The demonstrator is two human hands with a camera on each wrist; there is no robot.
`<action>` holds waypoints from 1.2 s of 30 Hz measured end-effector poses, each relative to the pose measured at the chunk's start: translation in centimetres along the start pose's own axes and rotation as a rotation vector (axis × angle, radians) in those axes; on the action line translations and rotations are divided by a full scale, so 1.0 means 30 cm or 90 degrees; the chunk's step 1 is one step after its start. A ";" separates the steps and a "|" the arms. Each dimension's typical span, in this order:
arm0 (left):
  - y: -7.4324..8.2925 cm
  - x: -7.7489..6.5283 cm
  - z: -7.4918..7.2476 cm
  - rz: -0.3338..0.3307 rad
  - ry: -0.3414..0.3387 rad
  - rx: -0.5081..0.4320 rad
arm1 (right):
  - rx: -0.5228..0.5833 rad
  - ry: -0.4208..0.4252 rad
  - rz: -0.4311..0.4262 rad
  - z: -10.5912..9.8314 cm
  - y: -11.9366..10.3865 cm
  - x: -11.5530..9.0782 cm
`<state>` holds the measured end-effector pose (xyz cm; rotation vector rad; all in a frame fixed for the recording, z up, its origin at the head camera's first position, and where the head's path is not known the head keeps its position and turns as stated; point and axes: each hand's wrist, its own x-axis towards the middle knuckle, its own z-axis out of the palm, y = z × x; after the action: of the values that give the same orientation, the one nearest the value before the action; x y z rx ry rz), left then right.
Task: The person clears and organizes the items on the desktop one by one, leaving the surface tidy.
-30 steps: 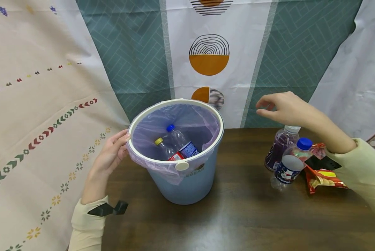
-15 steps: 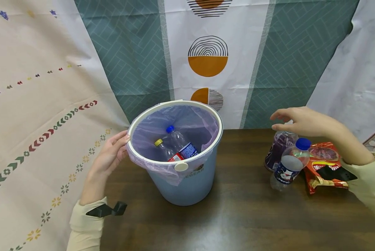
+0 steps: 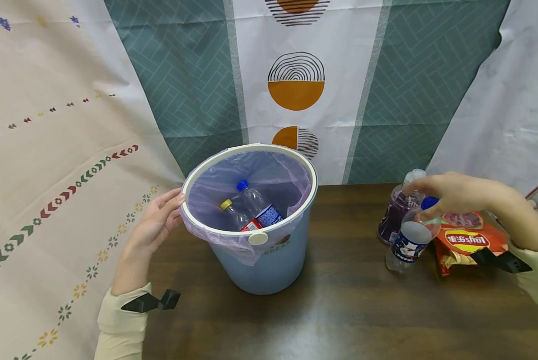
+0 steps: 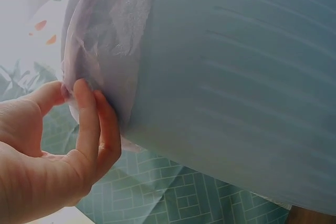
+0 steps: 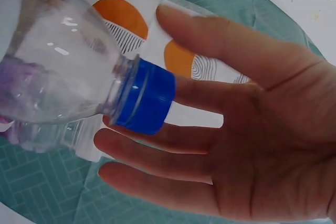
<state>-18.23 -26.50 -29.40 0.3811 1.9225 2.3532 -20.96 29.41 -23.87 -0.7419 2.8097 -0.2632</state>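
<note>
At the left, the rim of the blue bin (image 3: 269,275) and its purple liner (image 3: 246,250) are being pinched by the fingers of the left hand (image 3: 153,222). Inside the bin, a yellow-capped bottle (image 3: 238,215) and, to its right, a second bottle (image 3: 253,200) are being contained, both tilted. Farther right, a purple bottle (image 3: 389,221) and, just before it, a clear bottle (image 3: 406,247) are being supported upright by the brown desk (image 3: 341,300). Around the blue cap (image 5: 149,95) of the clear bottle, the fingers of the right hand (image 3: 464,195) are being held spread; whether the cap is being touched cannot be told. Rightmost, a red chips bag (image 3: 467,242) is being partly covered by the right forearm (image 3: 527,222).
</note>
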 end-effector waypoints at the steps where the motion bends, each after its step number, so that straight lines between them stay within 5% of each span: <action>1: 0.001 -0.001 -0.001 -0.002 0.001 0.001 | 0.002 -0.003 0.004 0.005 0.003 -0.001; 12: 0.004 -0.004 -0.001 -0.016 0.009 0.006 | 0.025 -0.030 0.023 0.024 0.015 0.007; 36: -0.001 0.003 0.001 0.005 0.017 0.013 | -0.002 0.064 0.016 -0.006 -0.035 0.020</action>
<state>-18.32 -26.44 -29.40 0.3609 1.9612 2.3578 -21.01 28.23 -23.56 -0.7127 2.9120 -0.2990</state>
